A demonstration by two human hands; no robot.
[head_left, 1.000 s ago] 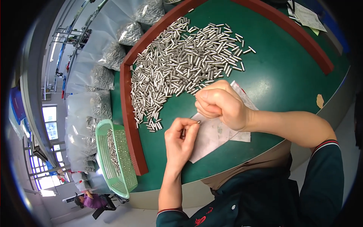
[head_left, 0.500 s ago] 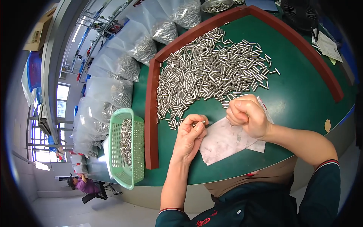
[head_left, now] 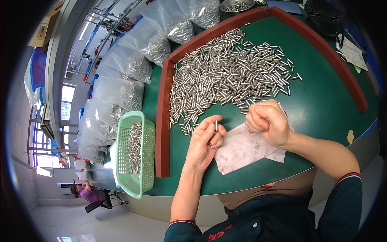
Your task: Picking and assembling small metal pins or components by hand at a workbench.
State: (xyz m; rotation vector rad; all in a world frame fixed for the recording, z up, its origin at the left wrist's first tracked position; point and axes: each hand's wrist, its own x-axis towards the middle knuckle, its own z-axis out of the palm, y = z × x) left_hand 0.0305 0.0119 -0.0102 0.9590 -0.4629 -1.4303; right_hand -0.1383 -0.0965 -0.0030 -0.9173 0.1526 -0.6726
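Observation:
My left hand (head_left: 201, 144), palm turned up, pinches a short shiny metal pin (head_left: 216, 126) near the fingertips; more pins may be hidden in its curled fingers. To its right, my right hand (head_left: 269, 123) is closed in a fist, and whatever it holds is hidden. Beneath and between the hands lies a stained white cloth (head_left: 238, 152) on the green tabletop (head_left: 318, 121). Just beyond them spreads a large heap of similar metal pins (head_left: 225, 76), with the right fist close to its near edge.
A red-brown raised border (head_left: 163, 133) bounds the heap. Left of it stands a green plastic basket (head_left: 148, 161) holding pins. Clear bags of pins (head_left: 131, 94) line the far left. A metal bowl (head_left: 242, 9), black fan (head_left: 322, 16) and papers (head_left: 351, 51) sit at the back. Another person (head_left: 89, 192) sits far left.
My left fingers have opened slightly and the pin now stands upright in view between them. My right fist stays closed in nearly the same place. The whole view has shifted slightly.

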